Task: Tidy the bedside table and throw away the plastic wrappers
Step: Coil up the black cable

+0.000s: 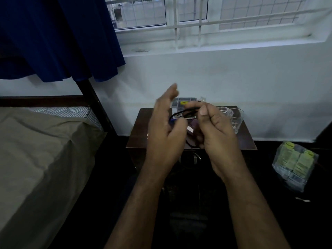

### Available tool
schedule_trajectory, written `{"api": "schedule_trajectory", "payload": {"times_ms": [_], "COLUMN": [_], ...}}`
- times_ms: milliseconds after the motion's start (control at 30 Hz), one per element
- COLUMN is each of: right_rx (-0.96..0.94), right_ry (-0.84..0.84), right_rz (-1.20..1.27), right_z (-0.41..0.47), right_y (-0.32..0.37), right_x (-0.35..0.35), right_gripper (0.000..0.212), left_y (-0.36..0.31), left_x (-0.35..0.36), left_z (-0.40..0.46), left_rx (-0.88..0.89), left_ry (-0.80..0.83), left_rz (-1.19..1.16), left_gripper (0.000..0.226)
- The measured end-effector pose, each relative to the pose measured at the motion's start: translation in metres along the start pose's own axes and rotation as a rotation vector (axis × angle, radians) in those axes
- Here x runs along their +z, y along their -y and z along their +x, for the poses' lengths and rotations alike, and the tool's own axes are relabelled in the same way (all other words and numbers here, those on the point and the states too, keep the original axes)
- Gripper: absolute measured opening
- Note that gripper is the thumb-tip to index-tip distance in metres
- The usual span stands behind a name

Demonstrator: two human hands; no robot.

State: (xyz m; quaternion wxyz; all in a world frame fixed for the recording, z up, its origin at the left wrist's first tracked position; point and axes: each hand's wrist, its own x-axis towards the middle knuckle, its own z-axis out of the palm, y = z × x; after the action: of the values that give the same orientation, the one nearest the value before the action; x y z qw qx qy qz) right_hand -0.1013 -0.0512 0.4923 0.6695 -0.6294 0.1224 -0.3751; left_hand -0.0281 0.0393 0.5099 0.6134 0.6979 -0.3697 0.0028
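Observation:
A dark wooden bedside table [248,141] stands under the window. Both my hands are raised over it and work a black cable [186,110] that loops between them. My right hand [214,130] pinches the cable between thumb and fingers. My left hand [166,126] holds the loop's other side, its upper fingers spread and blurred. A white plug end [190,129] shows between the palms. Behind the hands lies a grey box with a yellow label [183,102]. Two clear glasses [233,117] stand at the table's right back.
A bed with a grey-brown sheet [45,155] fills the left side, with a dark bed post [93,103] and a blue curtain [59,38] above. On the dark floor at the right lies a clear plastic bag of yellow-green packets [294,166]. A small white scrap [303,200] lies near it.

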Motion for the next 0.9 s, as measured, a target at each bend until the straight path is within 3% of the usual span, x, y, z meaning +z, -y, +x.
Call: {"api": "schedule_trajectory", "payload": {"times_ms": [67, 133, 233, 367, 567, 700, 800, 900], "right_rx": [-0.090, -0.164, -0.202, -0.197, -0.112, -0.194, -0.152, -0.079], "right_ry": [0.086, 0.063, -0.013, -0.063, -0.222, -0.180, -0.241, -0.192], "right_rz": [-0.048, -0.068, -0.060, 0.035, 0.068, -0.085, 0.043, 0.338], "right_z": [-0.001, -0.002, -0.002, 0.000, 0.005, 0.008, 0.008, 0.008], "right_y": [-0.001, 0.000, -0.001, -0.004, -0.011, -0.010, -0.012, -0.012], "right_x": [0.002, 0.002, 0.000, 0.001, 0.002, -0.010, -0.011, -0.007], "right_gripper": [0.024, 0.020, 0.014, 0.012, 0.026, 0.012, 0.014, 0.011], "left_y": [-0.003, -0.002, 0.000, 0.000, 0.006, 0.010, 0.012, 0.009], "left_x": [0.003, 0.004, 0.004, 0.007, 0.010, 0.008, 0.009, 0.015], "left_z": [-0.001, 0.001, 0.003, 0.005, 0.005, 0.005, 0.005, 0.007], "left_rx": [0.018, -0.006, -0.065, -0.002, 0.087, 0.006, -0.115, -0.230], "left_ry": [0.133, 0.182, 0.181, 0.137, -0.016, 0.066, 0.181, 0.124], "left_rz": [-0.043, -0.019, -0.093, -0.121, -0.028, -0.068, -0.126, -0.435], "left_gripper": [0.053, 0.050, 0.053, 0.029, 0.019, 0.013, 0.040, 0.053]}}
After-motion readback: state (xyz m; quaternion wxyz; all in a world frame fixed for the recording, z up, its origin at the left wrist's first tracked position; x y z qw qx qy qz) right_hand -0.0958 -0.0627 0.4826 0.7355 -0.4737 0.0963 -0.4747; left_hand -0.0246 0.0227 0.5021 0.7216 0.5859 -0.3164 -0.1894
